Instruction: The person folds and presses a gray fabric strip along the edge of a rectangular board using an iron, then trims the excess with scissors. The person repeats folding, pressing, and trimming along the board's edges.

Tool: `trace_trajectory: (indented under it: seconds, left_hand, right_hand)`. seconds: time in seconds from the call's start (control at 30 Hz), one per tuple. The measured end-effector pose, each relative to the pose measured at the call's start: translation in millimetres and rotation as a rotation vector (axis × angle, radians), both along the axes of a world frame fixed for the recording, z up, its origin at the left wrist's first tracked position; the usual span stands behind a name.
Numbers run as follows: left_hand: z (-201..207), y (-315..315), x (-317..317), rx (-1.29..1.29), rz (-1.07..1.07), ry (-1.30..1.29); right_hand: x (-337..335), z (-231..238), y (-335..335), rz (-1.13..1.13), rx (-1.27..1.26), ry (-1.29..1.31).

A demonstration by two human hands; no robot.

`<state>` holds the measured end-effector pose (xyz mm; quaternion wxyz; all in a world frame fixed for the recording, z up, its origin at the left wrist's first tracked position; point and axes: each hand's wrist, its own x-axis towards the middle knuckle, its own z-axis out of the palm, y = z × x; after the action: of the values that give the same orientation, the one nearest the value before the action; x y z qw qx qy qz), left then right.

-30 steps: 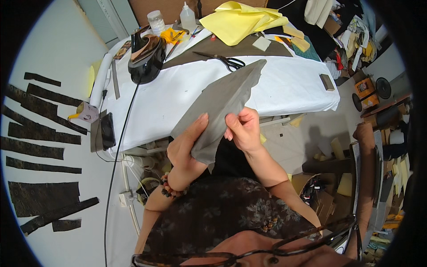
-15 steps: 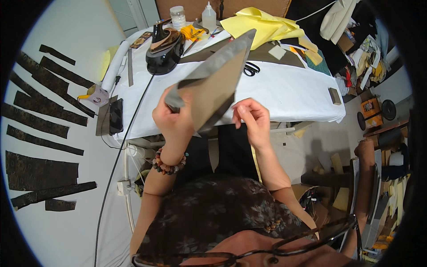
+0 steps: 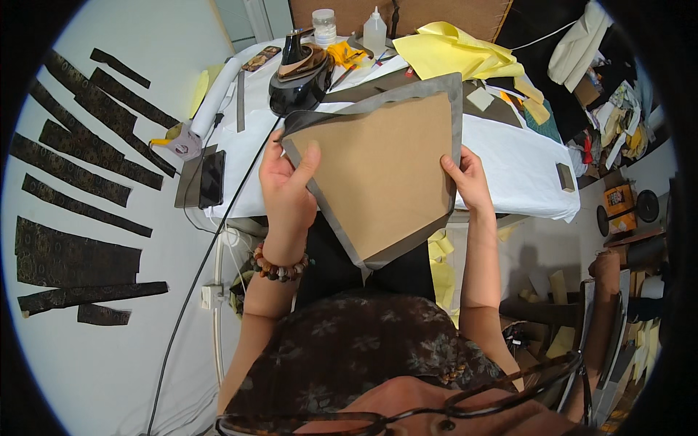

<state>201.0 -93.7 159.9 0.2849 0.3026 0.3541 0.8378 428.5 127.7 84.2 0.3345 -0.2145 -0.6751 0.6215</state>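
Note:
Between my hands, above the near edge of the table, is a flat tan board panel [image 3: 385, 171] with a grey fabric border folded along its edges. My left hand [image 3: 287, 185] grips the left edge, thumb on the tan face and fingers partly hidden behind. On the opposite edge, my right hand [image 3: 471, 182] is closed with its thumb in front. The panel's tan face is turned up toward me, and its lower corner hangs over my lap. A black clothes iron [image 3: 299, 91] stands on the table just beyond its upper left corner.
White cloth [image 3: 516, 163] covers the table. A black cord [image 3: 207, 272] runs down past my left arm. Yellow fabric [image 3: 465, 54], a squeeze bottle [image 3: 374, 33] and a jar [image 3: 324, 27] lie farther back. A phone [image 3: 212, 178] rests at left; dark fabric strips [image 3: 87, 192] hang on the wall.
The panel has turned from a steep tilt to face me and come lower. My right hand has moved right and taken hold of its right edge. The scissors are now hidden.

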Motion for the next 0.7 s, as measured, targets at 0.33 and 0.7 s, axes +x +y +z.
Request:
trace_trajectory:
  seconds: [0.33, 0.7]
  left_hand:
    - [-15.3, 9.5, -14.3, 0.066, -0.013, 0.061]
    - [-13.3, 9.7, -15.5, 0.083, 0.027, 0.122]
  right_hand:
    - [-1.8, -11.7, -15.3, -0.141, -0.022, 0.087]
    - [-6.0, -11.3, -24.1, -0.105, -0.138, 0.131]
